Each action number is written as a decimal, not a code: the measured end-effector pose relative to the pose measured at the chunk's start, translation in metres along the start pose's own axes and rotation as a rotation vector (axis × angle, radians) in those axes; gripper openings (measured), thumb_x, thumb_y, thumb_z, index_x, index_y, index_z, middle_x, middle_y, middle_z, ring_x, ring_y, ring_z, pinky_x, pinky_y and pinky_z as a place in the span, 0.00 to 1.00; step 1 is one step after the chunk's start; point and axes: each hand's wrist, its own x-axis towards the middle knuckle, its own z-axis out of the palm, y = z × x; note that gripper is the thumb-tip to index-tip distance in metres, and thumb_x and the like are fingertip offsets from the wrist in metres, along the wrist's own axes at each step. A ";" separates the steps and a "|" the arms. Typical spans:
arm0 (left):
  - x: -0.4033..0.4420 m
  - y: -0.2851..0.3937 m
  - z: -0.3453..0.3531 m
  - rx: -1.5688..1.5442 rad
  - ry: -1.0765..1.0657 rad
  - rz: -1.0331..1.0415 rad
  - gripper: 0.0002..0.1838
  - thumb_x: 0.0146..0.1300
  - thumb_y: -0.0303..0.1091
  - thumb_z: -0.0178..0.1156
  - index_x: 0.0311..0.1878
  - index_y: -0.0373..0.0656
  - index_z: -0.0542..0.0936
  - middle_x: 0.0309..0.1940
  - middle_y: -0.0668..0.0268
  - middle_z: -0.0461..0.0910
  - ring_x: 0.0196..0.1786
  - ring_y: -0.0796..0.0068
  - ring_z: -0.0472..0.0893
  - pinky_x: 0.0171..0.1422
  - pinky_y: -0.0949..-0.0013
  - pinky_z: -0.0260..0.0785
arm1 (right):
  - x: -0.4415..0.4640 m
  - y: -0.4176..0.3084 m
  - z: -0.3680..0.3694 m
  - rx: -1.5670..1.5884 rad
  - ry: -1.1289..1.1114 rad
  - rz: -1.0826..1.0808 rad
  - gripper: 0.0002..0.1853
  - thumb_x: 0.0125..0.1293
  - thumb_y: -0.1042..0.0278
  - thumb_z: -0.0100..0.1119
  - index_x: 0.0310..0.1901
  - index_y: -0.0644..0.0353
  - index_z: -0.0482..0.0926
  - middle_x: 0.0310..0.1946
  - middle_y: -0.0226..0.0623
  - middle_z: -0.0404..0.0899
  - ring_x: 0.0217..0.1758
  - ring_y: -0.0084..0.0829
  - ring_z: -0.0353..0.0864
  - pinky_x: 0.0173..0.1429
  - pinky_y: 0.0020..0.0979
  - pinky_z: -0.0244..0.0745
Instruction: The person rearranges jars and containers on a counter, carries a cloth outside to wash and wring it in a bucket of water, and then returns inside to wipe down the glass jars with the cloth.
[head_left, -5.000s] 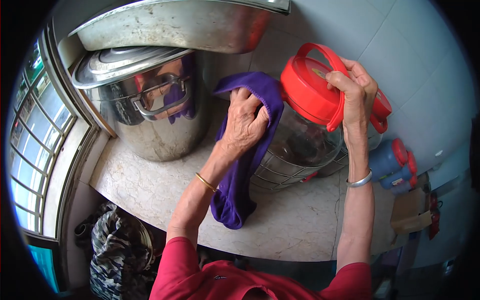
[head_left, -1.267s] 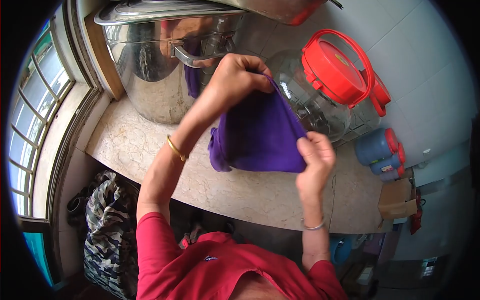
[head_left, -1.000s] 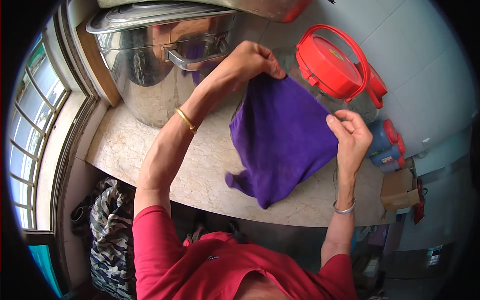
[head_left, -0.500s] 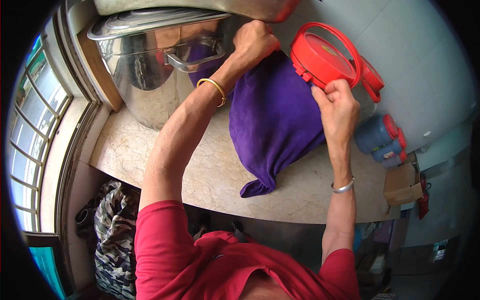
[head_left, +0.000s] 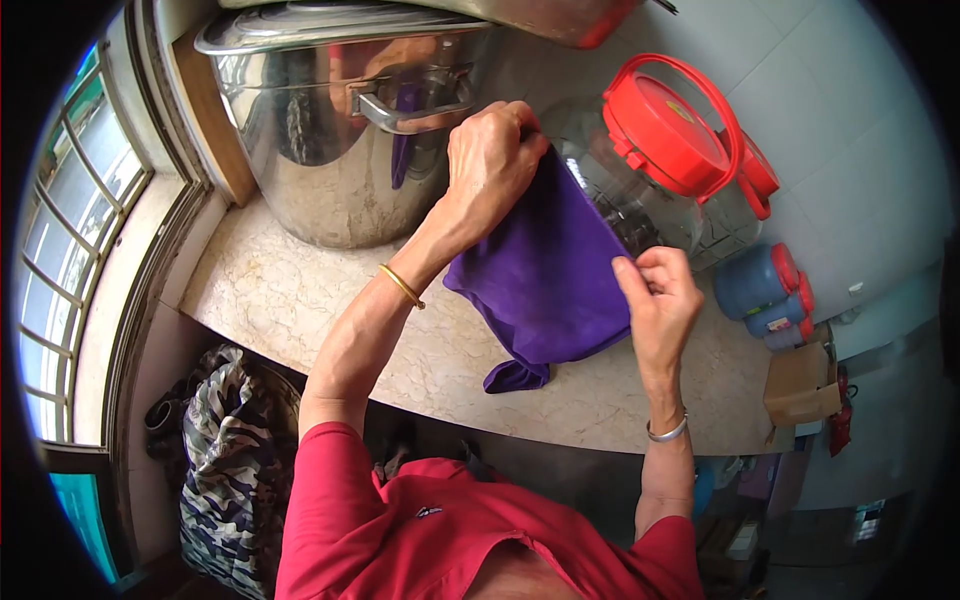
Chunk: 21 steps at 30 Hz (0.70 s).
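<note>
A purple cloth (head_left: 550, 270) is stretched between my two hands above the marbled countertop (head_left: 400, 345), its lower corner bunched on the surface. My left hand (head_left: 495, 155) is closed on the upper left corner, near the handle of a large steel pot (head_left: 340, 190). At the right corner, my right hand (head_left: 660, 290) pinches the cloth between thumb and fingers. Just behind the cloth stands a clear jar with a red lid (head_left: 665, 130) and a red carrying handle; the cloth covers part of the jar's body.
A second red-lidded jar (head_left: 755, 175) stands behind the first. Blue containers with red caps (head_left: 750, 280) and a cardboard box (head_left: 800, 385) are at the right. A barred window (head_left: 65, 270) is on the left, with a camouflage-patterned cloth item (head_left: 230, 465) below the counter.
Both hands have come down and nearer to me with the cloth, and the upper edge has dropped, uncovering much of the clear jar. The cloth's lower corner has stayed on the counter.
</note>
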 end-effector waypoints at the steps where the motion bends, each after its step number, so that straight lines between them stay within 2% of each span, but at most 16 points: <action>1: 0.001 -0.001 -0.001 0.002 -0.001 0.016 0.09 0.51 0.33 0.64 0.32 0.38 0.82 0.29 0.55 0.81 0.33 0.58 0.82 0.40 0.61 0.72 | 0.004 -0.001 -0.003 0.118 0.036 0.081 0.10 0.56 0.76 0.68 0.34 0.64 0.75 0.18 0.30 0.78 0.21 0.14 0.73 0.24 0.20 0.65; 4: 0.019 -0.002 0.007 -0.020 -0.007 0.063 0.11 0.50 0.35 0.66 0.33 0.38 0.83 0.29 0.55 0.81 0.34 0.58 0.82 0.40 0.61 0.72 | 0.027 -0.008 -0.017 0.179 0.126 0.132 0.11 0.56 0.76 0.68 0.33 0.64 0.73 0.20 0.27 0.75 0.23 0.12 0.69 0.27 0.17 0.62; 6: 0.036 0.001 0.018 -0.017 -0.071 -0.004 0.12 0.49 0.36 0.67 0.33 0.38 0.83 0.28 0.54 0.82 0.34 0.58 0.82 0.41 0.60 0.72 | 0.043 -0.001 -0.025 0.174 0.132 0.147 0.12 0.56 0.75 0.69 0.33 0.65 0.72 0.21 0.27 0.75 0.23 0.12 0.67 0.27 0.17 0.61; 10: 0.060 0.002 0.043 -0.050 -0.125 -0.038 0.11 0.48 0.36 0.67 0.32 0.38 0.84 0.25 0.53 0.82 0.34 0.56 0.82 0.41 0.59 0.72 | 0.040 0.009 -0.024 0.044 0.143 0.081 0.11 0.58 0.74 0.68 0.34 0.66 0.72 0.21 0.29 0.75 0.24 0.13 0.69 0.28 0.18 0.65; 12: 0.058 0.001 0.053 -0.043 0.027 0.038 0.10 0.48 0.35 0.67 0.32 0.39 0.84 0.29 0.53 0.82 0.37 0.55 0.82 0.43 0.59 0.72 | 0.031 0.011 -0.018 0.032 0.150 0.036 0.11 0.58 0.74 0.68 0.36 0.67 0.73 0.23 0.31 0.77 0.24 0.16 0.71 0.29 0.21 0.69; 13: 0.051 0.000 0.055 0.003 0.070 0.076 0.15 0.50 0.37 0.66 0.40 0.39 0.82 0.40 0.51 0.81 0.40 0.55 0.81 0.45 0.58 0.72 | 0.028 0.009 -0.016 -0.075 0.151 -0.043 0.11 0.57 0.74 0.68 0.37 0.67 0.74 0.25 0.31 0.78 0.24 0.18 0.72 0.29 0.22 0.70; 14: 0.041 0.000 0.058 0.004 0.072 0.069 0.15 0.50 0.37 0.66 0.40 0.39 0.82 0.40 0.51 0.81 0.40 0.55 0.81 0.45 0.58 0.72 | 0.026 0.008 -0.016 -0.182 0.151 -0.125 0.12 0.57 0.75 0.68 0.38 0.67 0.75 0.27 0.32 0.79 0.23 0.19 0.73 0.29 0.23 0.71; 15: 0.029 0.004 0.057 -0.158 0.175 0.031 0.19 0.52 0.38 0.65 0.45 0.38 0.80 0.46 0.50 0.79 0.46 0.53 0.80 0.50 0.57 0.71 | 0.022 0.004 -0.020 -0.245 0.109 -0.114 0.14 0.56 0.75 0.68 0.42 0.68 0.77 0.35 0.35 0.81 0.31 0.25 0.78 0.35 0.27 0.75; 16: 0.017 0.008 0.056 -0.319 0.280 -0.004 0.22 0.54 0.40 0.64 0.51 0.38 0.77 0.52 0.49 0.76 0.52 0.52 0.78 0.54 0.56 0.69 | 0.027 0.000 -0.021 -0.241 0.105 -0.121 0.14 0.56 0.75 0.68 0.42 0.68 0.77 0.35 0.35 0.81 0.31 0.25 0.78 0.35 0.27 0.75; 18: -0.021 0.009 0.061 -0.041 0.186 0.183 0.27 0.59 0.41 0.60 0.58 0.37 0.72 0.59 0.48 0.70 0.63 0.50 0.70 0.65 0.55 0.62 | 0.043 -0.005 -0.029 -0.296 0.346 -0.428 0.19 0.55 0.74 0.69 0.48 0.68 0.77 0.44 0.40 0.81 0.42 0.31 0.80 0.46 0.30 0.76; 19: -0.034 0.009 0.062 -0.124 0.202 0.200 0.27 0.58 0.39 0.58 0.58 0.34 0.70 0.58 0.46 0.69 0.64 0.41 0.64 0.68 0.49 0.55 | 0.059 -0.005 -0.035 -0.258 0.416 -0.424 0.21 0.56 0.71 0.69 0.51 0.68 0.76 0.47 0.41 0.79 0.47 0.33 0.79 0.51 0.31 0.74; 20: -0.040 0.003 0.065 -0.121 0.206 0.192 0.27 0.58 0.39 0.58 0.58 0.34 0.70 0.58 0.46 0.69 0.64 0.41 0.64 0.68 0.49 0.55 | 0.081 -0.004 -0.041 -0.224 0.487 -0.416 0.24 0.56 0.69 0.69 0.53 0.68 0.75 0.51 0.43 0.78 0.51 0.35 0.78 0.56 0.32 0.73; 21: -0.045 -0.002 0.069 -0.172 0.242 0.113 0.27 0.60 0.39 0.55 0.60 0.34 0.69 0.60 0.46 0.67 0.65 0.42 0.63 0.69 0.50 0.55 | 0.104 -0.005 -0.046 -0.278 0.477 -0.392 0.26 0.57 0.66 0.69 0.55 0.69 0.74 0.51 0.43 0.78 0.51 0.35 0.78 0.57 0.32 0.72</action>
